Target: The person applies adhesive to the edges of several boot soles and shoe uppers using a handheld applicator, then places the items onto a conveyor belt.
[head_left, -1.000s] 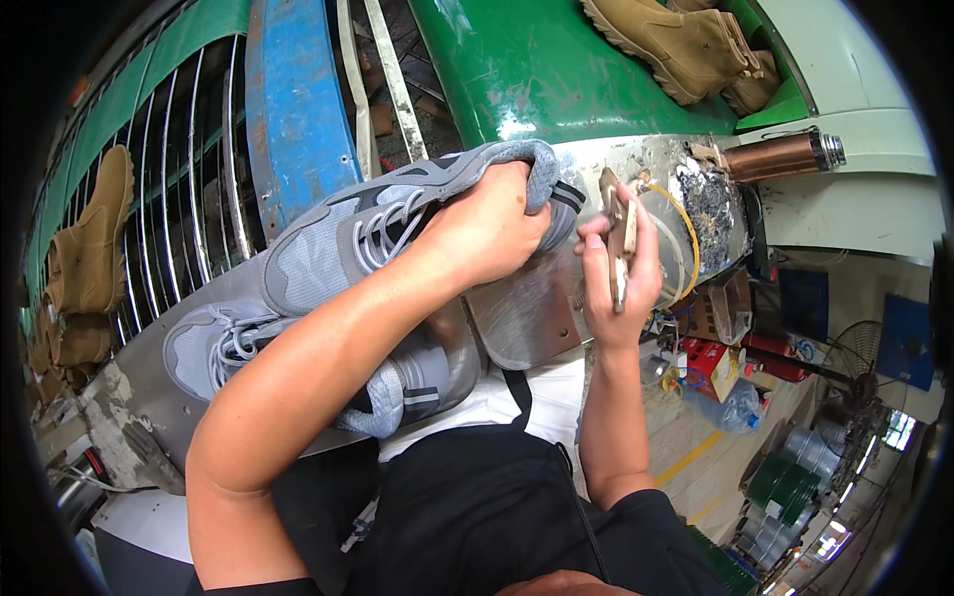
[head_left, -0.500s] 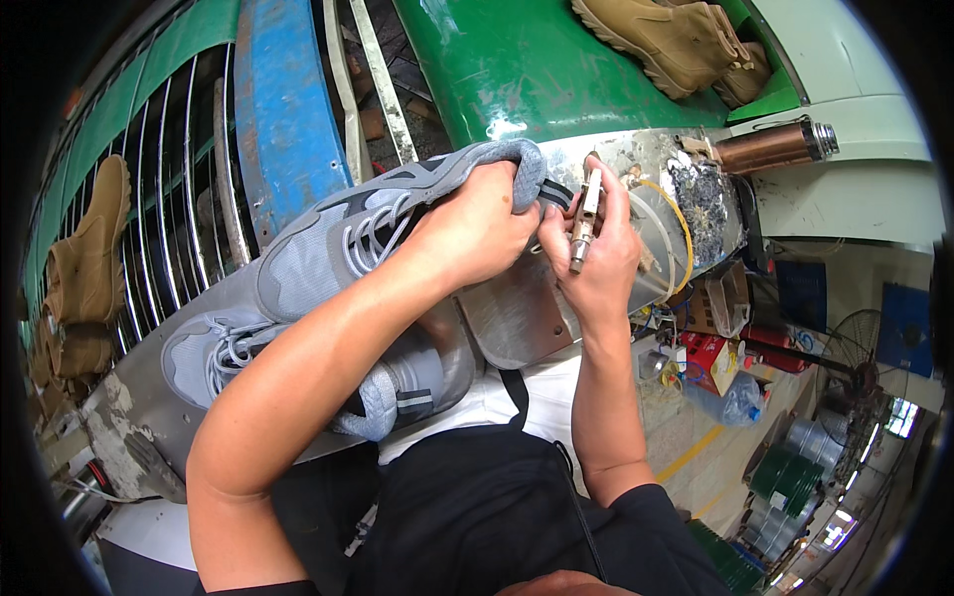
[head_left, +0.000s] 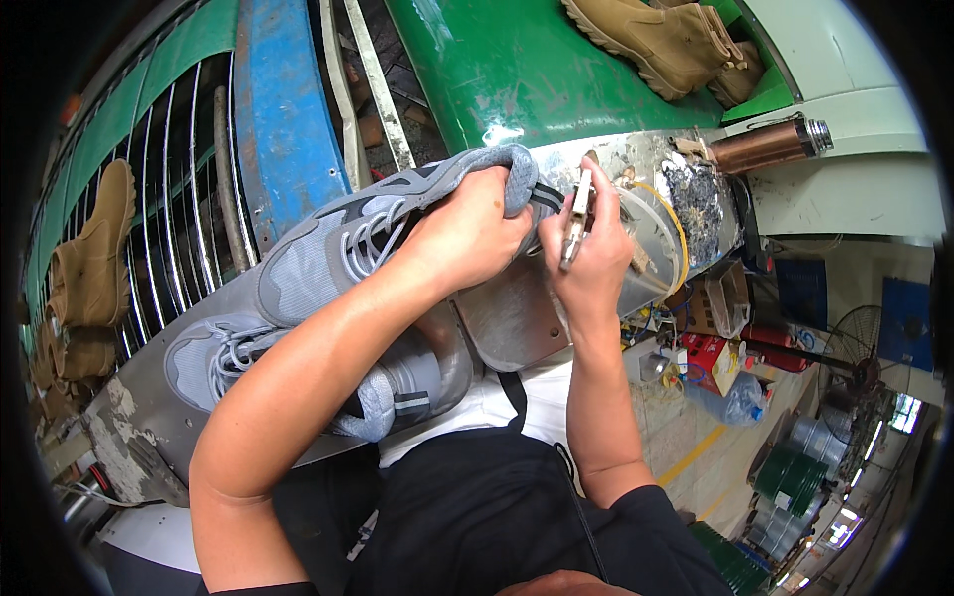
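Note:
My left hand (head_left: pixel 475 230) reaches into the collar of a grey mesh sneaker (head_left: pixel 296 273), its fingers closed on the padded heel. A black heel loop with grey stripes (head_left: pixel 547 197) sticks out between my hands. In my right hand (head_left: pixel 601 253) is a small, slim metal hand tool (head_left: pixel 574 230), held upright by the heel loop; its exact kind is unclear. A second grey sneaker (head_left: pixel 204 363) lies nearer to me, partly covered by my left forearm. Both shoes rest on a scuffed metal work surface (head_left: pixel 512 323).
Tan boots (head_left: pixel 646 45) stand on a green panel (head_left: pixel 477 74) at the far side, and others (head_left: pixel 94 248) hang by a metal rack at left. A copper-coloured flask (head_left: pixel 765 147) lies at the right. Beyond it are a plastic bottle (head_left: pixel 740 399) and a fan (head_left: pixel 860 338).
My right hand and the tool have shifted slightly left and turned a little. My left hand keeps its hold on the sneaker, which sits slightly lower in view.

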Demonstrator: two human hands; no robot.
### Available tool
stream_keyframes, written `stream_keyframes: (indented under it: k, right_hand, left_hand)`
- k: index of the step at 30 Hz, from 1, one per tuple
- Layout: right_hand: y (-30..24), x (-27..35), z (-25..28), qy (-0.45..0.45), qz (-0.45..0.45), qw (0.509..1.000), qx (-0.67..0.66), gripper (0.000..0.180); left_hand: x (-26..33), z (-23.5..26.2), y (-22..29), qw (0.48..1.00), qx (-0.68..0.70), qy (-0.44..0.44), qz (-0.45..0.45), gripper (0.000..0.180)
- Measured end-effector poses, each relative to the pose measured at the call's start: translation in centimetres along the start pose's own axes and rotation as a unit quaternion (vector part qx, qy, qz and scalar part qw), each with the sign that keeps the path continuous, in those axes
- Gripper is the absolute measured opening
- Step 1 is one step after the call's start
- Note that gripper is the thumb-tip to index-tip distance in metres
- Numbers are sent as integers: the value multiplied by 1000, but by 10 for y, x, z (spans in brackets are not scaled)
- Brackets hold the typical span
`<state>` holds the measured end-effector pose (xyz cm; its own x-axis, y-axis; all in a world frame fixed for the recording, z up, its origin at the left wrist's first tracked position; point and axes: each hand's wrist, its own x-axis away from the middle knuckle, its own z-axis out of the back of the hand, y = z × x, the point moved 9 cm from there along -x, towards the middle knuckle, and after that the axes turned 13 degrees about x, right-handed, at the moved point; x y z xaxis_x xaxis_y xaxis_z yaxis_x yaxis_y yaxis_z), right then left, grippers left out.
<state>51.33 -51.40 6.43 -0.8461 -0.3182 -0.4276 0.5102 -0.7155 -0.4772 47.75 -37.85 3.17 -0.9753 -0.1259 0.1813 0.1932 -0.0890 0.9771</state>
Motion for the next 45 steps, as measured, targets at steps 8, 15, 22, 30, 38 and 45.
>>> stream_keyframes:
  k: [8, 15, 22, 30, 38, 45]
  right_hand:
    - [0, 3, 4, -52, -35, 994, -95, 62]
    - [3, -4, -1, -65, -28, 994, -86, 63]
    - [-15, -6, 4, -45, 29, 999, 4, 62]
    - [-10, -4, 2, -39, -16, 998, -49, 61]
    - [3, -2, 4, -44, -32, 991, -119, 56]
    - [-16, 46, 50, -28, 40, 990, -134, 45]
  left_hand:
    - [2, 3, -4, 999, -11, 18, 31, 27]
    - [-1, -1, -3, 1000, 20, -2, -3, 25]
    - [1, 0, 5, 1000, 13, 5, -6, 26]
    - [-2, -1, 1, 999, 15, 6, -37, 26]
    - [0, 1, -2, 1000, -2, 16, 9, 27]
    - [2, 4, 0, 1000, -10, 25, 0, 29]
